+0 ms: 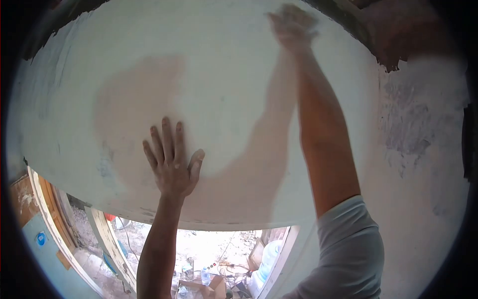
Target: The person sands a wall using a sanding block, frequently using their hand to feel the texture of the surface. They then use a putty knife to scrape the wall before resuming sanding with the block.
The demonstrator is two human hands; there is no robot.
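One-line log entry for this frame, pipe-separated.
left hand: fingers spread, against wall | right hand: raised high at wall, blurred, grip unclear | lower view: box

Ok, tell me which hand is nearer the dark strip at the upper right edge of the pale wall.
The right hand: it is blurred, just left of the dark strip. The left hand is farther off, lower and further left over the pale wall.

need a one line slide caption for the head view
Left hand spread on a pale wall, right hand blurred higher up, a cardboard box showing below.
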